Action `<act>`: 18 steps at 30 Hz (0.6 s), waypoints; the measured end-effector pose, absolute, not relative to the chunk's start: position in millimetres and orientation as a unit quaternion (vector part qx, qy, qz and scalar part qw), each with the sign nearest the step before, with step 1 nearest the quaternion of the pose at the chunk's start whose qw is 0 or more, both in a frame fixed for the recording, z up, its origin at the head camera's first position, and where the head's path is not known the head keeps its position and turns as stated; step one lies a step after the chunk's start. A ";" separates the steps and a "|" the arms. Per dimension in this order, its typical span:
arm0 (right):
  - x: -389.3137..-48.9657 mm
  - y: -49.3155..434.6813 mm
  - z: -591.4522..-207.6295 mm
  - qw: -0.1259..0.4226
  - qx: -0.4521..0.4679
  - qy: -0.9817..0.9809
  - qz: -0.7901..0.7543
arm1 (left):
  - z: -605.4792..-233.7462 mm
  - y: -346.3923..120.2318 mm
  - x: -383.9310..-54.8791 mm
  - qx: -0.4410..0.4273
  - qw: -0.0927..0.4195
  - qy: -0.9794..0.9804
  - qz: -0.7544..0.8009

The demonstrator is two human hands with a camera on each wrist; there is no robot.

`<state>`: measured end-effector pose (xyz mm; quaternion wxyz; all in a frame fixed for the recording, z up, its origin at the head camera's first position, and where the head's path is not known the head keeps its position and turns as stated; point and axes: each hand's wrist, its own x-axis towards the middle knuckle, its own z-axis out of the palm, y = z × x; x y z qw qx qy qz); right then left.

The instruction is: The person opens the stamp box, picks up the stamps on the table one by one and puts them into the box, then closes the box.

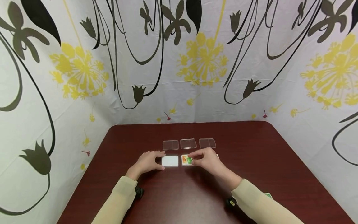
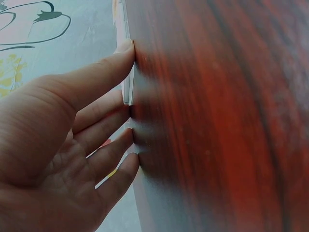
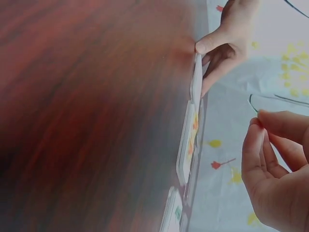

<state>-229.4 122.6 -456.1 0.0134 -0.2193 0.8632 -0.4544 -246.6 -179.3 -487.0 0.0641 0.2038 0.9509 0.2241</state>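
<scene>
My left hand [image 1: 148, 161] holds the left side of a flat white case [image 1: 170, 161], thumb at its near corner and index finger at its far corner. The other left fingertips rest on the table in the left wrist view. Beside it lies a second flat case [image 1: 184, 159] with an orange picture. Over that case, my right hand [image 1: 208, 161] pinches a thin green card [image 1: 189, 161] between thumb and fingertips; the right wrist view shows it edge-on, above the cases. A third case [image 3: 171, 212] with a green print lies mostly hidden behind the right hand in the head view.
Behind the cases, three clear plastic lids [image 1: 188, 143] lie in a row on the dark red-brown table [image 1: 181, 193]. A green-and-white card [image 1: 268, 195] shows partly past my right sleeve. A patterned cloth [image 1: 156, 102] hangs around the table.
</scene>
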 end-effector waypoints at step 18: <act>-258.3 54.7 -463.8 0.024 -0.215 0.886 -0.410 | -489.4 -179.8 -250.8 0.202 0.064 0.952 0.221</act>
